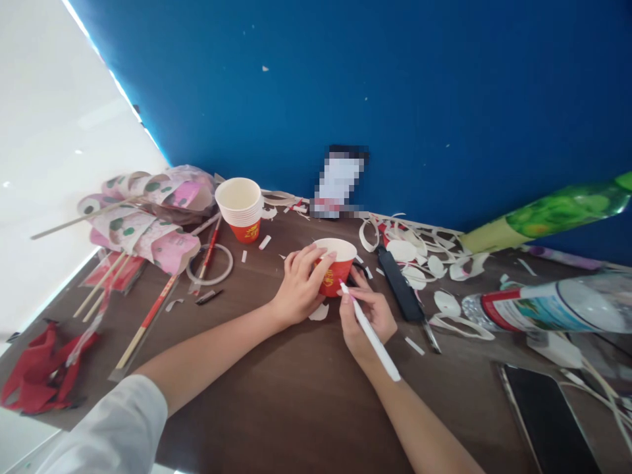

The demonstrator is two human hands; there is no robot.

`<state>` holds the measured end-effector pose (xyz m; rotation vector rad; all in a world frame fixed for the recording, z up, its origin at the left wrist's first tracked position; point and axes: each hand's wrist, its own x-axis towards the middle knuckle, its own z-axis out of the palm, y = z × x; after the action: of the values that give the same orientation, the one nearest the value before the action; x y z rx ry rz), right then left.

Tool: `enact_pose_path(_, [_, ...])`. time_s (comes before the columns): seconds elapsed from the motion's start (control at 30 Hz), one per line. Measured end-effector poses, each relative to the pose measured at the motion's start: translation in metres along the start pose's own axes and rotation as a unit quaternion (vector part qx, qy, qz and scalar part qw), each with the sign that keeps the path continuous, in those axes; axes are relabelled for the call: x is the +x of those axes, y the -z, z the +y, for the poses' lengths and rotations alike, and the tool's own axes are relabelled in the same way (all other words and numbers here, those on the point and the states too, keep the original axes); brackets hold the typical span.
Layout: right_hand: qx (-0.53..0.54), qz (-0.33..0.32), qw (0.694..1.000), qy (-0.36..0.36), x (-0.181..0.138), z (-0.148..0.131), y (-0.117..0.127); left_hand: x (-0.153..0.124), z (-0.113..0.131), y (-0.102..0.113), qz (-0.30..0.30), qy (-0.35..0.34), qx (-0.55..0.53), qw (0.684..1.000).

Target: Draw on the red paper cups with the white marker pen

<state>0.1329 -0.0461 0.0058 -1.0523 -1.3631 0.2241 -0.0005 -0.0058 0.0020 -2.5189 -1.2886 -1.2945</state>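
A red paper cup with yellow print and a pale inside stands upright on the dark brown table. My left hand is wrapped round its left side, fingers over the rim. In my right hand is a white marker pen, its pink tip at the cup's red front. A round white paper piece lies under the hand and cup. Black handles, partly hidden, show just behind my right hand. Left of the cup stands a stack of paper cups.
White paper scraps, a black-handled tool and bottles lie on the right, with a phone near the front. Another phone leans on the blue panel. Pink patterned paper, sticks and red cloth are left.
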Motion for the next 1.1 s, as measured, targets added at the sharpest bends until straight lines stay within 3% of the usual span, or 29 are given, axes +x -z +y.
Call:
enact_pose_path(0.53, [-0.018,-0.013,1.0,-0.01,0.0007,-0.0001,-0.0003,-0.0003,0.0001,0.0005,-0.003,0.0,0.023,1.0])
enact_pose_path(0.93, [0.036,0.03,0.993,-0.11,0.0025,-0.002,0.0021,-0.0013,-0.0013,0.0002,-0.012,-0.001,0.011,1.0])
enact_pose_path(1.1, [0.033,0.029,0.992,-0.12,0.0012,-0.0003,0.0022,-0.0019,-0.0013,-0.0002,-0.017,0.006,0.01,1.0])
